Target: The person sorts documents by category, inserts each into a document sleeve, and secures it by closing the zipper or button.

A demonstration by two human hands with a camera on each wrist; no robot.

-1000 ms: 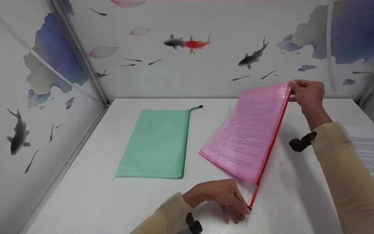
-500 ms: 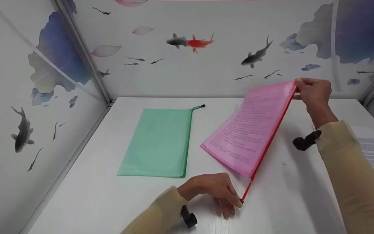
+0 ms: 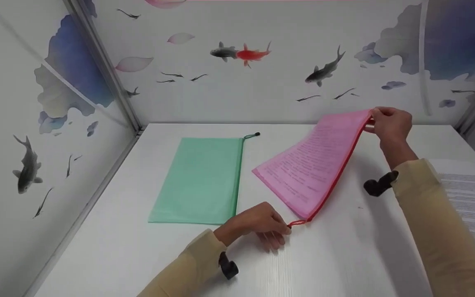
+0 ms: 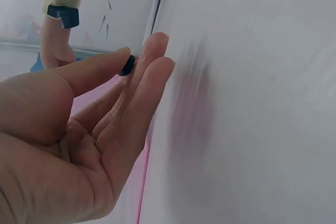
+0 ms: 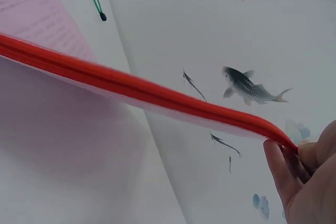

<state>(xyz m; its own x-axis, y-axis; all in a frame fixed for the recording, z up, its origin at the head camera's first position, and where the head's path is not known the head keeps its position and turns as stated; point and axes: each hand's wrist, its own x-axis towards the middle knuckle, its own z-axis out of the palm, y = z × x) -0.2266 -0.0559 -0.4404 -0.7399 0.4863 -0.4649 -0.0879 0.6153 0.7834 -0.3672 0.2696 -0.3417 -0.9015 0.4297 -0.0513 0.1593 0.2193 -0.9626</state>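
A pink zip folder with printed paper inside hangs tilted over the table, its far right corner raised. My right hand pinches that corner at the end of the red zipper, which runs shut along the edge in the right wrist view. At the near end, my left hand pinches the dark tip of the red pull cord between thumb and finger. In the left wrist view this black tip shows between the fingertips. The folder's near corner is low, close over the table.
A green zip folder lies flat to the left, its corded pull at the far corner. Printed sheets lie at the right edge, partly behind the right sleeve. White walls with painted fish stand behind the table.
My left hand has moved left and away from me with the cord tip, and the cord now lies sideways. The folder's near corner has swung left; my right hand has dipped slightly.
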